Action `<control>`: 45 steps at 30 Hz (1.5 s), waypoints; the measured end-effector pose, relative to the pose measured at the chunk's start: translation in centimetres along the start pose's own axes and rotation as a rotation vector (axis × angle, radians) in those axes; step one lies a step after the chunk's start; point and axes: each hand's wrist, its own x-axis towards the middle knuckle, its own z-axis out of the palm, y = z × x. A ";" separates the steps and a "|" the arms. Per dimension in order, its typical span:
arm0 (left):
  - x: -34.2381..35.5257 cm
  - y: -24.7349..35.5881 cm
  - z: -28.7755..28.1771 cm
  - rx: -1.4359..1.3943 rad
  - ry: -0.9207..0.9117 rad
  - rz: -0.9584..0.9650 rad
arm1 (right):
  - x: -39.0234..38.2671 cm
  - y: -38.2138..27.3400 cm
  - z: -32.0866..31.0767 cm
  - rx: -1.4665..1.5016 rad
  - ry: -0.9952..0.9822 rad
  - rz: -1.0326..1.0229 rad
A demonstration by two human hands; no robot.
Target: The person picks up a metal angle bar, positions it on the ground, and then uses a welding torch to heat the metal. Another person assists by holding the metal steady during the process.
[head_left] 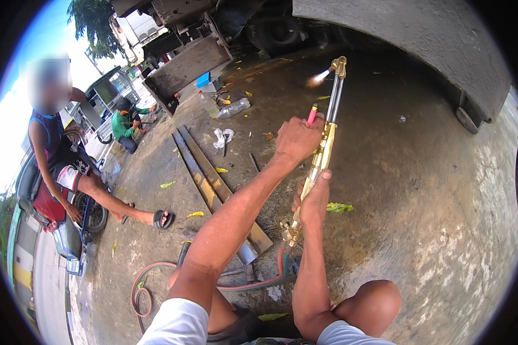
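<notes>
A brass cutting torch (319, 164) slants up through the middle, its twin tubes leading to an angled head. From the tip a small flame (317, 79) points left. My right hand (314, 202) is wrapped round the torch's handle. Farther up the body, my left hand (296, 140) is closed, a pink lighter (312, 115) sticking up from its fingers. That hand is against the torch's side; its fingertips are partly hidden. A red hose (253, 286) and a green hose (292, 267) run near the torch's lower end, below its valve knob.
Two long steel bars (197, 169) lie left of the torch. Beyond them are a crumpled white rag (223, 138), a plastic bottle (234, 108) and a blue box (204, 79). One person sits on a motorcycle (46, 201); another in green (122, 125) crouches. A grey curved panel (420, 40) overhangs the right.
</notes>
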 end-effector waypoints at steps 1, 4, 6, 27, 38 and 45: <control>-0.1 0.1 -0.3 0.006 0.002 -0.001 | 0.0 0.2 -0.1 -0.004 -0.010 0.007; -0.9 -0.4 -1.5 0.021 -0.030 0.029 | -0.4 -0.5 -0.1 -0.043 -0.019 -0.025; -1.7 -1.6 -1.8 0.005 -0.041 0.045 | -1.0 -1.1 0.3 -0.078 -0.032 -0.065; 0.9 -2.2 -15.7 -1.170 -0.213 0.395 | 2.4 -15.7 13.3 -0.387 -0.387 -0.756; 2.0 -3.2 -20.1 -1.024 0.098 0.393 | 4.5 -12.7 18.1 -0.018 -0.598 -0.739; 2.9 -4.0 -19.7 -0.995 0.035 0.250 | 3.9 -14.2 16.5 -0.168 -0.608 -0.550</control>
